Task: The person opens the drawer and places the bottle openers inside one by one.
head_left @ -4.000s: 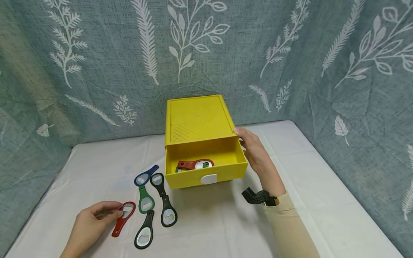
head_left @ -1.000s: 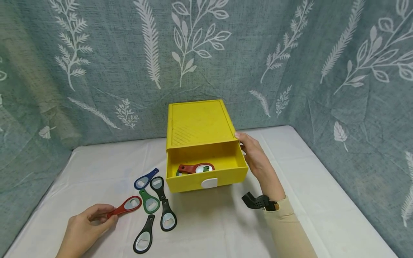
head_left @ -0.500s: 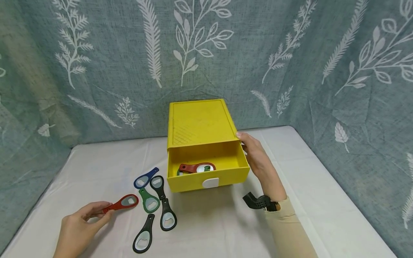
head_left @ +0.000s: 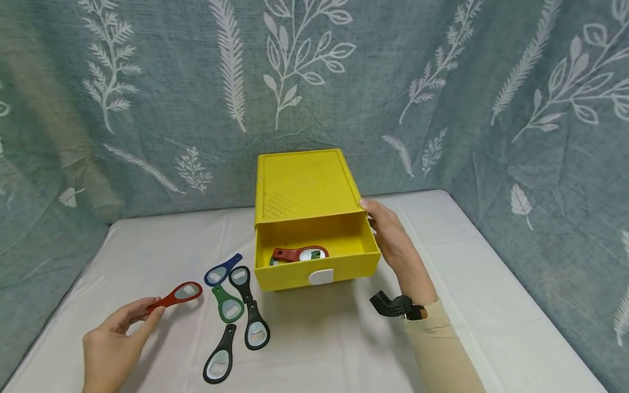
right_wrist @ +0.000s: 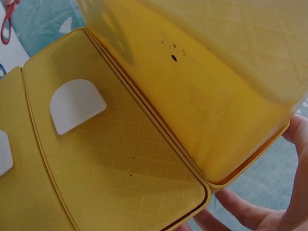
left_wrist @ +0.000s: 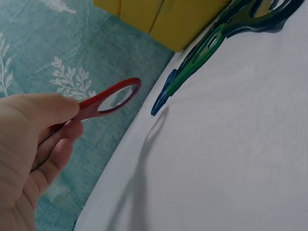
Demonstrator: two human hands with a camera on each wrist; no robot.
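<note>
My left hand (head_left: 114, 341) pinches a red bottle opener (head_left: 177, 295) by its handle end. In the left wrist view the opener (left_wrist: 113, 99) is held above the white table, its metal-ringed head pointing away from the left hand (left_wrist: 41, 139). My right hand (head_left: 393, 237) grips the right front edge of a yellow drawer box (head_left: 307, 185), thumb near the top corner. The box's upper drawer (head_left: 290, 277) is pulled out, and a red bottle opener (head_left: 297, 254) lies inside with green parts of others under it. In the right wrist view the right hand's fingers (right_wrist: 250, 211) wrap the box edge.
Left of the box lie a blue opener (head_left: 222, 270), a green opener (head_left: 228, 304) and several black openers (head_left: 219, 360) on the white table (head_left: 314, 349). A patterned green-grey curtain (head_left: 196, 109) stands behind and at both sides. Lower drawer fronts (right_wrist: 106, 130) show white handles.
The left hand has turned the red opener, shifted its grip to the handle end, and drawn it up and left from the table. The green opener has rotated slightly. The right hand stays put.
</note>
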